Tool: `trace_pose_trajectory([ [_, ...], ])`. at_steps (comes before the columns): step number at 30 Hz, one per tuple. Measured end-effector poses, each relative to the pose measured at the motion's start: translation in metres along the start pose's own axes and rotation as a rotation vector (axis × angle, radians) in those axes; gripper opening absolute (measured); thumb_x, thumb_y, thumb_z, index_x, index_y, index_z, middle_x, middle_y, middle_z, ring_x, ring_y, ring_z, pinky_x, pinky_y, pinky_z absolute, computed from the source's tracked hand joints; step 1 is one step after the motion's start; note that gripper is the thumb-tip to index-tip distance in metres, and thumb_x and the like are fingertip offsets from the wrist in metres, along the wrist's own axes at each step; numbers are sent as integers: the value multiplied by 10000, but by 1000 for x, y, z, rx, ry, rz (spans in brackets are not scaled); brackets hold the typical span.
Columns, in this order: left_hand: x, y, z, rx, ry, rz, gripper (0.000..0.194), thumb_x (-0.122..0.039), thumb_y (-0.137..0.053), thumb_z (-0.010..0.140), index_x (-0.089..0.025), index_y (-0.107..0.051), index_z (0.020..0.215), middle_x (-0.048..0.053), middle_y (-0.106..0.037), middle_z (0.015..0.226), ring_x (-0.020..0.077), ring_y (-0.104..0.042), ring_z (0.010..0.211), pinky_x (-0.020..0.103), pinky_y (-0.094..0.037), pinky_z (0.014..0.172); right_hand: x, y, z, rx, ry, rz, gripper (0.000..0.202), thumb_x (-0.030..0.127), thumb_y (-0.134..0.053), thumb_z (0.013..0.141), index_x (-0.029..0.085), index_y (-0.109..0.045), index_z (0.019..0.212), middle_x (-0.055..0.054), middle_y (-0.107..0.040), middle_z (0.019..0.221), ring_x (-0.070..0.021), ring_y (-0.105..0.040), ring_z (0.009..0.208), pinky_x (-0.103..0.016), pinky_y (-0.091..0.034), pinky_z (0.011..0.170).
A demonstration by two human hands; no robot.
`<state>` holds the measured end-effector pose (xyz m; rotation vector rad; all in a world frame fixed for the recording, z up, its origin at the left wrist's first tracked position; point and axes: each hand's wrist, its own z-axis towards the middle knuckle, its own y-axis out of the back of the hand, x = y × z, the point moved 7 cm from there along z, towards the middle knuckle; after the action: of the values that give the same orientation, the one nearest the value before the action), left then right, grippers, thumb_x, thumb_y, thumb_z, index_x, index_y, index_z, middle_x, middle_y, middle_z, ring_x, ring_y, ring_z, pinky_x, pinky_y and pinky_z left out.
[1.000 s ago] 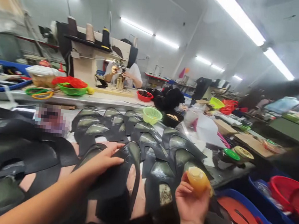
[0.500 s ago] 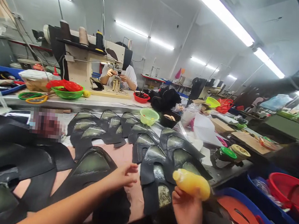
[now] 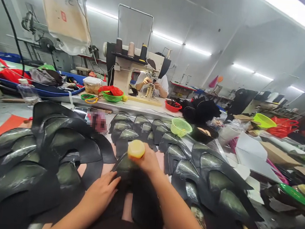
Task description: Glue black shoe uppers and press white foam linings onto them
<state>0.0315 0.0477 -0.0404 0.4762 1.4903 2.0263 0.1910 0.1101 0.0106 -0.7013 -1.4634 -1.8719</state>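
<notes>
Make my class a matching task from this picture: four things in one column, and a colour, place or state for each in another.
1. Yellow bottle
2. Left hand
3. Thread cones
4. Mesh basket

A. Standing atop the sewing machine
B. Light green
C. Held in the right hand
D. Resting on a black piece

Pairs: 1-C, 2-D, 3-A, 4-B

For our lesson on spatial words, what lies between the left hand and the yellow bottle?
In the head view, a black piece, partly greenish and glossy, lies between the left hand and the yellow bottle.
</notes>
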Motion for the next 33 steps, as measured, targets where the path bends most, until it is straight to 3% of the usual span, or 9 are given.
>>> trace_pose_trajectory([
  [2,-4,2,-3,-65,-26,35,277,-180,-485,769,-181,-636,1002,122,-644,1048,250,-615,953,362,-521,796,6,-3,4,-2,8,-83,493,365,-711,607,199,-495,1018,-67,-641,926,-237,-610,837,-338,-455,717],
  [6,-14,11,-5,-160,-86,18,227,-140,-451,795,-153,-646,910,100,-661,881,216,-635,816,340,-538,722,29,-29,3,242,171,-103,526,420,-747,551,230,-522,987,-44,-641,955,-223,-607,862,-297,-449,706],
  [8,-15,12,-6,-179,-96,14,232,-113,-437,800,-154,-643,899,85,-653,836,207,-627,777,331,-537,678,29,-32,5,213,123,-160,500,430,-725,587,215,-520,990,-61,-645,949,-230,-609,857,-304,-444,704],
  [11,-14,8,-9,-162,-80,-6,275,-77,-411,801,-170,-637,926,77,-647,839,201,-615,774,315,-524,646,27,-33,7,113,45,-219,489,428,-694,631,194,-500,1014,-82,-654,924,-242,-618,829,-310,-440,678],
  [15,-13,1,-8,-51,-53,-73,288,-85,-384,809,-176,-643,894,82,-648,846,208,-610,800,332,-511,704,35,-47,-2,262,166,-151,532,497,-720,558,224,-521,969,-53,-661,885,-239,-627,788,-288,-441,626],
  [20,-6,2,-6,29,67,-199,216,-142,-435,795,-196,-628,873,79,-639,901,233,-607,839,365,-504,715,12,-6,-2,16,-26,-205,449,402,-661,660,187,-495,1018,-93,-651,921,-249,-618,812,-326,-444,680],
  [24,12,-2,-6,44,214,-233,306,-226,-558,743,-165,-575,1043,113,-609,1066,260,-574,991,390,-474,842,15,-11,-11,221,121,-70,544,414,-728,568,230,-514,1033,-53,-640,981,-228,-609,854,-301,-453,698],
  [29,29,-8,-5,95,323,-323,471,-322,-621,691,-159,-518,1121,107,-595,1105,264,-556,1026,388,-444,889,-1,12,-9,80,-11,-112,522,404,-699,612,200,-509,1053,-66,-647,943,-236,-610,855,-318,-448,716],
  [33,36,-8,-4,130,412,-405,514,-321,-634,657,-172,-509,1132,76,-601,1038,246,-557,1004,364,-439,879,1,10,-9,246,119,-23,642,357,-758,531,234,-501,1106,-42,-628,1029,-230,-595,920,-316,-443,768],
])
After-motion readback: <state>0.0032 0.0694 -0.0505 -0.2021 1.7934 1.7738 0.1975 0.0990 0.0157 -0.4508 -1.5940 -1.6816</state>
